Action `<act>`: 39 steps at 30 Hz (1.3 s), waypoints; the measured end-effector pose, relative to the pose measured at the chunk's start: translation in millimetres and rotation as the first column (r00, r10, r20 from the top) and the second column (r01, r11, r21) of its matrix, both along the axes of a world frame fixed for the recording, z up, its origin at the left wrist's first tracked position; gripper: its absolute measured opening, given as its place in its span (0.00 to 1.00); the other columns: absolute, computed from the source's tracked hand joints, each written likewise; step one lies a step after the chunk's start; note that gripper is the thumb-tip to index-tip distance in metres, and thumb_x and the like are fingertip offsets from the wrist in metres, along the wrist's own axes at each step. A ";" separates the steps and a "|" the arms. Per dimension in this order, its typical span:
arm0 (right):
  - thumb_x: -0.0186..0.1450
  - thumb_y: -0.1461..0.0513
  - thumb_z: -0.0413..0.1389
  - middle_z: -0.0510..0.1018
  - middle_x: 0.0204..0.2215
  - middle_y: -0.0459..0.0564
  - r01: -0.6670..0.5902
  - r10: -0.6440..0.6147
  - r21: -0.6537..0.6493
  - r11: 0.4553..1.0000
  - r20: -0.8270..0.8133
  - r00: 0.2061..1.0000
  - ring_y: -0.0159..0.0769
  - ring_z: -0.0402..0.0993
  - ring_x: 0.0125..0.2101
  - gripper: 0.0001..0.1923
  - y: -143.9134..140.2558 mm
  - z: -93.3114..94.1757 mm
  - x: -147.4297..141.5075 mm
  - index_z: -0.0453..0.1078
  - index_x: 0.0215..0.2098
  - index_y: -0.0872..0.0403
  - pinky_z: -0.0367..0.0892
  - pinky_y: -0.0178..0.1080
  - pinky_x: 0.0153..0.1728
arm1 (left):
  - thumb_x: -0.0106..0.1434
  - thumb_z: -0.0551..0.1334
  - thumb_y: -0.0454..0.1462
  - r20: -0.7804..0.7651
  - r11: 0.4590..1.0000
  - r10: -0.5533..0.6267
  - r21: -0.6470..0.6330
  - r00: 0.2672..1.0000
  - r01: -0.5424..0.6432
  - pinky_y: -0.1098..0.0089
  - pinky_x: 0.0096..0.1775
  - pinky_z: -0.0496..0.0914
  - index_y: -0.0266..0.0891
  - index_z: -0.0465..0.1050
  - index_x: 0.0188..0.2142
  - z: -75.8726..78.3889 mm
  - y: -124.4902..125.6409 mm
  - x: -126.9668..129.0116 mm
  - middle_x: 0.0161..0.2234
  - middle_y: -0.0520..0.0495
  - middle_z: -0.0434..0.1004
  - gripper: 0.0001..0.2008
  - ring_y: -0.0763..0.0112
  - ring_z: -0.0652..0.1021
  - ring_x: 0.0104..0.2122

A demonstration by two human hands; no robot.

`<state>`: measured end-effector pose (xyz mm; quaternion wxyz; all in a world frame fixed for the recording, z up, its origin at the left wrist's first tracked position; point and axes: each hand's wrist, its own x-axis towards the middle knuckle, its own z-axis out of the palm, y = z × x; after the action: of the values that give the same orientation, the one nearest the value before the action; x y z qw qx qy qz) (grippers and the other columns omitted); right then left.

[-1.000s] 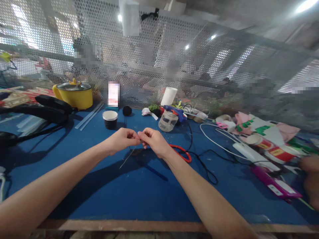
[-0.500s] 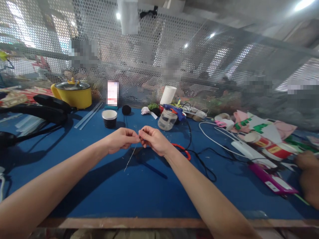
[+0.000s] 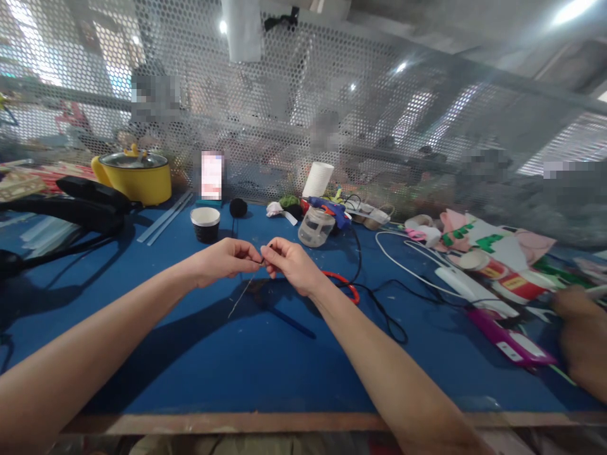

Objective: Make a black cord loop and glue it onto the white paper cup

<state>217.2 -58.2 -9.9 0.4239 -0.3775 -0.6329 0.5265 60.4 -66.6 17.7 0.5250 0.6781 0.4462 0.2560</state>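
- Two bare forearms reach out over a blue counter [image 3: 199,354], and the hands meet above its middle.
- The left hand [image 3: 222,259] is closed in a pinch, thumb and fingertips pressed on the top end of a thin wire [image 3: 241,297].
- The right hand [image 3: 289,265] is also curled shut, its fingertips pinching the same spot, so the two hands touch at the fingertips.
- The wire is very fine, pale and silvery, nearly straight; it slants from the pinch down and to the left, its free end close to the counter. Something small and dark shows right at the pinch, too small to make out.
- Just behind the right hand lie red-handled scissors [image 3: 346,287], partly hidden by the wrist, and a black cable [image 3: 379,303] loops beside them.
- Farther back stand a black paper cup [image 3: 205,224] with a white lining, a clear jar [image 3: 315,229], a blue glue gun [image 3: 332,210] and a white roll [image 3: 318,180].
- A yellow pot [image 3: 135,178] with a lid sits at the back left.
- Along the back runs a perforated metal screen [image 3: 284,107].
- At the far right edge, another person's hand [image 3: 581,341] rests near a magenta box [image 3: 507,335] and paper cut-outs [image 3: 488,243].
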 end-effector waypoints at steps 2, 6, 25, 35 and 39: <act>0.51 0.52 0.57 0.64 0.14 0.39 0.004 -0.005 0.013 1.000 0.029 1.000 0.23 0.60 0.16 0.16 0.0 0.1 0.1 0.60 0.22 0.56 0.59 0.30 0.18 | 0.49 0.59 0.37 -0.066 0.997 -0.001 0.081 0.998 0.006 0.76 0.21 0.51 0.35 0.67 0.25 -1.1 1.3 -1.0 0.18 0.58 0.61 0.06 0.81 0.58 0.18; 0.53 0.53 0.55 0.64 0.15 0.39 0.008 -0.010 0.026 1.000 0.063 0.998 0.23 0.60 0.16 0.15 0.1 -1.0 -0.7 0.60 0.22 0.56 0.59 0.30 0.18 | 0.48 0.58 0.37 -0.172 0.979 0.039 0.206 0.984 -0.003 0.75 0.24 0.55 0.35 0.66 0.22 -4.1 2.7 -0.4 0.19 0.56 0.63 0.06 0.79 0.61 0.20; 0.52 0.51 0.55 0.62 0.13 0.38 0.002 -0.002 0.011 1.000 0.010 1.000 0.23 0.57 0.14 0.16 1.8 -4.8 -1.4 0.59 0.22 0.55 0.56 0.29 0.15 | 0.46 0.60 0.36 -0.020 0.987 0.138 0.088 0.990 -0.136 0.76 0.20 0.53 0.35 0.64 0.19 -0.4 -6.5 8.9 0.16 0.58 0.61 0.06 0.82 0.59 0.17; 0.55 0.52 0.53 0.61 0.10 0.37 0.068 -0.080 0.101 0.992 0.111 0.991 0.23 0.55 0.11 0.16 -0.1 -7.1 -4.3 0.57 0.21 0.55 0.53 0.29 0.13 | 0.49 0.57 0.36 -0.150 0.949 0.145 0.301 0.978 -0.094 0.75 0.23 0.55 0.36 0.61 0.18 -10.2 -4.3 10.7 0.17 0.56 0.60 0.07 0.78 0.61 0.19; 0.54 0.50 0.54 0.60 0.09 0.36 0.081 -0.087 0.060 0.995 0.096 0.992 0.23 0.55 0.11 0.17 0.1 -7.9 -5.1 0.57 0.20 0.54 0.52 0.29 0.13 | 0.49 0.56 0.37 -0.133 0.960 0.134 0.264 0.982 -0.095 0.74 0.23 0.55 0.36 0.61 0.19 -8.3 -6.3 12.1 0.17 0.57 0.60 0.07 0.79 0.60 0.19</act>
<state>212.1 -58.2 -17.8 0.4246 -0.4173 -0.6511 0.4709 72.5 -72.9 9.4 0.3823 0.7304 0.4861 0.2899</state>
